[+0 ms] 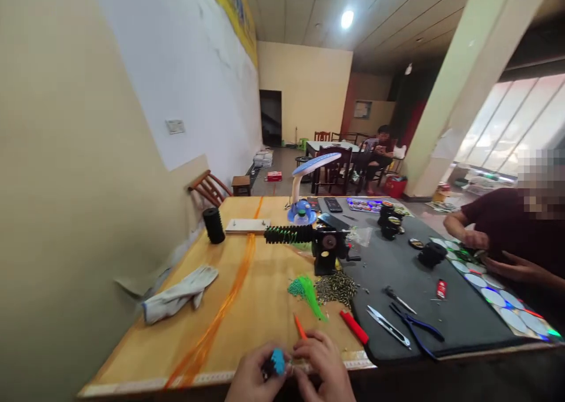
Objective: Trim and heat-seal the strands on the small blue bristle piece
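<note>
My left hand point(253, 374) is closed round a small dark object with a bright blue ridged end point(278, 361), near the table's front edge. Right beside it, my right hand point(324, 364) has its fingers pinched together, and what they hold is too small and blurred to name. The two hands almost meet at the fingertips. A thin orange pointed stick point(300, 325) lies just beyond my right fingers. Farther off are a bundle of bright green strands point(311, 299), a pile of small turquoise beads point(295, 288) and a heap of dark metallic pieces point(339, 288).
A black hand-cranked winder point(329, 252) with a ridged roller stands mid-table before a blue lamp point(303, 209). Orange strands point(233, 287) and a white glove point(180, 294) lie left. Right are a red stick point(354, 326), snips point(389, 326) and pliers point(417, 328). Another person works at right.
</note>
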`<state>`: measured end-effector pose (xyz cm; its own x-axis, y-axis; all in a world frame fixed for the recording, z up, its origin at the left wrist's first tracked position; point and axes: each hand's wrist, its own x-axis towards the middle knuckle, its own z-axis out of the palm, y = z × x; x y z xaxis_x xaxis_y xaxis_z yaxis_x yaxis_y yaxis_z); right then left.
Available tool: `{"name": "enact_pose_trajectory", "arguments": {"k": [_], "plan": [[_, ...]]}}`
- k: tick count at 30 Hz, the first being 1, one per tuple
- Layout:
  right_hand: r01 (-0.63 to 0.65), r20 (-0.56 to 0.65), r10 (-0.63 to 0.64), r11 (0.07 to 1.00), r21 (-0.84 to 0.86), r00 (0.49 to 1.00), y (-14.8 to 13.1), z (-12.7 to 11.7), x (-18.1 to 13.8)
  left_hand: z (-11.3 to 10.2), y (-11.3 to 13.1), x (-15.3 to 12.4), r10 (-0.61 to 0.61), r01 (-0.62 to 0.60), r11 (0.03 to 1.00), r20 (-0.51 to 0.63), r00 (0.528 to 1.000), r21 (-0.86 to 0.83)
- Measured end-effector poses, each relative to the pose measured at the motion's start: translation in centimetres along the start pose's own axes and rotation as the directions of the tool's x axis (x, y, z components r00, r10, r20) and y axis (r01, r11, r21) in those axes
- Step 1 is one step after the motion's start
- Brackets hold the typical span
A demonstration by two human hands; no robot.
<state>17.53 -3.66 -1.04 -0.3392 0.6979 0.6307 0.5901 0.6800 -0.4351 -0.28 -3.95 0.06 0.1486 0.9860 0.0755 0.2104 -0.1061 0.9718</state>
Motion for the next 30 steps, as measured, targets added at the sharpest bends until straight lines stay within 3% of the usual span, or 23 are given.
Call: {"name": "enact_pose_trajectory", "arguments": {"k": [5,10,20,24,30], "plan": [[-0.067,0.061,0.065,0.997,0.037,0.996,-1.3,-0.5,0.2,-0.3,1.6,-0.1,-0.043,0.044,0.999,0.081,0.996,-0.011],[-0.101,0.067,0.097,0.993,0.063,0.993,-1.3,-0.1,0.0,-0.3,1.8,-0.4,-0.042,0.045,0.999,0.084,0.996,-0.027],[-0.127,0.194,0.13,0.992,-0.028,0.972,-1.4,-0.3,0.1,-0.6,1.4,-0.5,0.042,-0.058,0.979,0.087,0.995,0.193],[-0.056,0.208,0.064,0.997,-0.048,0.976,-1.0,-0.3,0.1,-1.0,1.3,-0.3,0.027,-0.058,0.962,0.118,0.993,0.267],[0.138,0.278,-0.136,0.99,0.013,0.951,-0.1,0.6,0.4,-2.0,0.7,-0.5,-0.031,-0.03,0.953,0.195,0.98,0.303]]}}
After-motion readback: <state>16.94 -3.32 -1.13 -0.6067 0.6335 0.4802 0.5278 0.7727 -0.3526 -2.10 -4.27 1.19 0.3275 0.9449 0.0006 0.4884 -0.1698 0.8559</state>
